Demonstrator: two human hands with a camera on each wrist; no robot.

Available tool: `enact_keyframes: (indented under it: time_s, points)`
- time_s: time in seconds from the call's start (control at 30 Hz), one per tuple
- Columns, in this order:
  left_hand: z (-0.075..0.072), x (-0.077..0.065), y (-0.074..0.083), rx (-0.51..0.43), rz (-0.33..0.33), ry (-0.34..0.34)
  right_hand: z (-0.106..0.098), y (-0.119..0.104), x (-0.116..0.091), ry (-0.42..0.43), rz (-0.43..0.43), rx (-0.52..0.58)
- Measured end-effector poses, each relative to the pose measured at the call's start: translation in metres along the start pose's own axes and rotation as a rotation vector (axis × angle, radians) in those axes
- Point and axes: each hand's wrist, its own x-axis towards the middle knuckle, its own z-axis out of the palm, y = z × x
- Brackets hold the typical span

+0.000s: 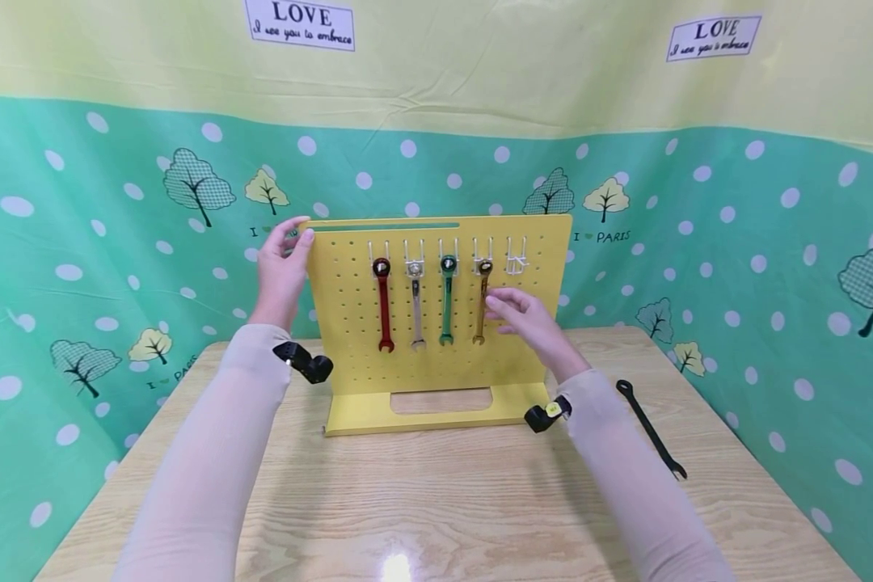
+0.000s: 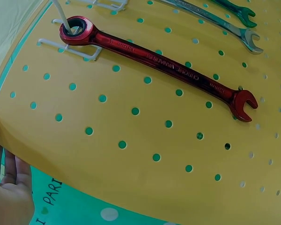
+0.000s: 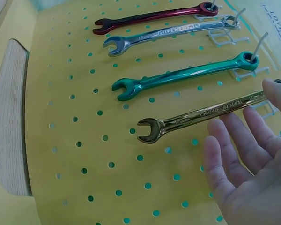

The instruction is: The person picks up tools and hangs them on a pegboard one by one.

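A yellow pegboard [image 1: 356, 372] stands upright on its base. My left hand [image 1: 280, 271] grips its upper left corner, thumb on the front and fingers behind the edge. Four hooks carry combination wrenches with their ring ends up: red [image 2: 164, 63], silver [image 3: 171, 32], green [image 3: 182, 74] and gold [image 3: 201, 114]. My right hand [image 1: 529, 323] pinches the gold wrench close below its ring, thumb over the shank and the index finger beneath. The other fingers spread along the board, and the thumb partly covers the ring end in the right wrist view.
Right of the gold wrench, a white hook [image 1: 516, 264] holds no wrench. A black wrench [image 1: 651, 428] lies on the wooden table [image 1: 422, 493], beside my right forearm. Behind the board hangs a green and yellow curtain [image 1: 407, 174].
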Motion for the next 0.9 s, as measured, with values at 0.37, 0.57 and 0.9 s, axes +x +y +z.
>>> enact_keyframes:
  time_s: [0.37, 0.57, 0.9]
  points:
    - [-0.002, 0.000, 0.000, -0.004, -0.005, -0.005, -0.004, 0.002, -0.006, -0.007, 0.003, -0.047]
    - [-0.001, 0.001, 0.000, -0.008, -0.018, -0.009, -0.010, 0.009, -0.014, -0.026, 0.015, -0.076]
    - [-0.002, 0.002, 0.000, -0.009, -0.022, -0.007, -0.028, 0.032, -0.027, -0.051, 0.050, -0.131]
